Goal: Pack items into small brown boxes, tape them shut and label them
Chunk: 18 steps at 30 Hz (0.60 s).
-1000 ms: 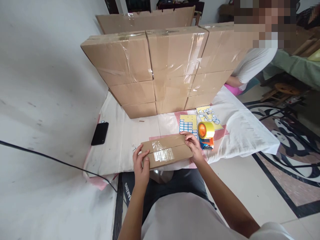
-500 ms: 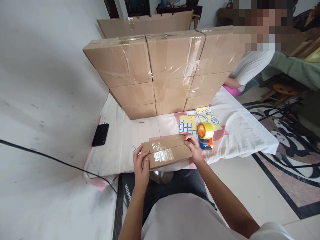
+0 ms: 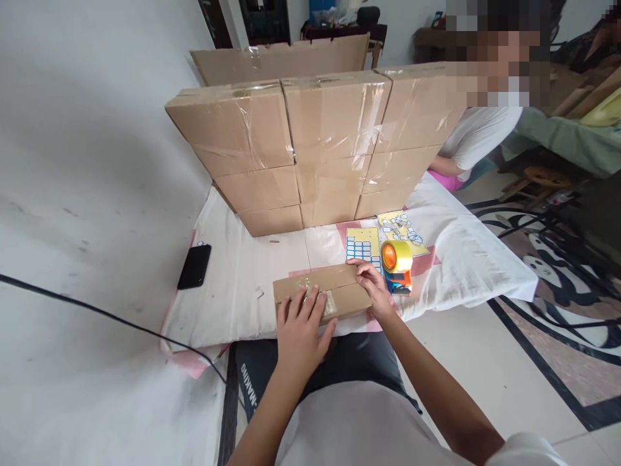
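A small flat cardboard box [image 3: 347, 275] lies at the table's front edge, with clear tape across its middle seam. My left hand [image 3: 301, 330] rests on its top with the fingers spread, covering part of the tape. The box's right end is gripped by my right hand [image 3: 372, 288], its thumb and fingers at the edge. Just right of that hand stands a tape dispenser [image 3: 398, 281] carrying a roll of yellow tape [image 3: 396, 256]. Behind the box lies a yellow sheet of blue-edged labels [image 3: 361, 241]; a second sheet [image 3: 405, 233] has loose labels on it.
A wall of stacked, taped cardboard boxes [image 3: 330, 129] stands at the back of the cloth-covered table [image 3: 478, 259]. A black phone [image 3: 195, 266] lies at the left edge. Another person's sleeve [image 3: 485, 133] shows behind the stack. A black cable [image 3: 121, 316] crosses at left.
My left hand has moved from the box's left end onto its top, fingers now laid flat over the tape. My right hand has kept its hold on the right end.
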Available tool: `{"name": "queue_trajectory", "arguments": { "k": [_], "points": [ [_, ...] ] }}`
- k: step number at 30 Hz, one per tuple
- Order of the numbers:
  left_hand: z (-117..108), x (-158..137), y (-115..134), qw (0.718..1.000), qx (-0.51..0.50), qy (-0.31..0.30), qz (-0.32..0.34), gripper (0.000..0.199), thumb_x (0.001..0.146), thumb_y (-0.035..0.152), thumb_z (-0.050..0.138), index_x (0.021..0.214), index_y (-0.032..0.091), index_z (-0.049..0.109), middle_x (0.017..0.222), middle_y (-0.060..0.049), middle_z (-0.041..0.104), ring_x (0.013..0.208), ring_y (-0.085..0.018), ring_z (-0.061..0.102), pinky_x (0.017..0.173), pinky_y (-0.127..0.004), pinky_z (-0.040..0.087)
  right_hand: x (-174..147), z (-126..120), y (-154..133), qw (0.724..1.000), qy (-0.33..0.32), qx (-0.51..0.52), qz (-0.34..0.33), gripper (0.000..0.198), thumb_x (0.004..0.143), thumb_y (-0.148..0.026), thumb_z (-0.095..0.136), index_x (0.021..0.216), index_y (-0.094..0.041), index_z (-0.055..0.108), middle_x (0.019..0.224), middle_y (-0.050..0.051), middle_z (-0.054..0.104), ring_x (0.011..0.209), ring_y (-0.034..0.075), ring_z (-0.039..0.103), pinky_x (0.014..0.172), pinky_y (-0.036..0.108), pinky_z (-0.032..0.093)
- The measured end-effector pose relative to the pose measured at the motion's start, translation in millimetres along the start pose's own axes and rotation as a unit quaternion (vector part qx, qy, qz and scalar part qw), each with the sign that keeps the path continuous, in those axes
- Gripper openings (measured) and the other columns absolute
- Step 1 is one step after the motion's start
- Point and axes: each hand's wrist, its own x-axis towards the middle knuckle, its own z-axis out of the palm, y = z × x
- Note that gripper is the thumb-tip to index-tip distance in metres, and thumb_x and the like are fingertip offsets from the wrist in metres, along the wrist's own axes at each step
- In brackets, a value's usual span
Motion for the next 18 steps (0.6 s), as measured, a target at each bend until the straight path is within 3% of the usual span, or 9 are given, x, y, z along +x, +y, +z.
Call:
{"name": "queue_trajectory", "arguments": {
  "k": [11,18],
  "points": [
    [7.7,5.2,9.0,0.998,0.046,-0.026,-0.038,0.052,0.090,0.045,0.060,0.136,0.020,0.059,0.141,-0.007,0.062,0.129,-0.032,0.053,0.111,-0.051,0.032,-1.0,0.4,2.4,1.000,-0.004,0.009,0.014,0.006,0.086,-0.021,0.058,0.089,-0.025,0.056,0.127,0.004,0.065,0.125,0.024,0.054,0.104,0.038,0.037],
    [14.9,-1.7,-2.9,0.995,0.099,0.016,0.026,0.047,0.092,0.041,0.060,0.135,0.024,0.061,0.139,-0.006,0.064,0.125,-0.032,0.055,0.104,-0.049,0.038,-4.6,-1.2,0.2,0.999,-0.006,0.025,0.022,0.009,0.084,-0.017,0.057,0.088,-0.025,0.057,0.125,0.002,0.065,0.122,0.023,0.054,0.104,0.036,0.036]
  ]
}}
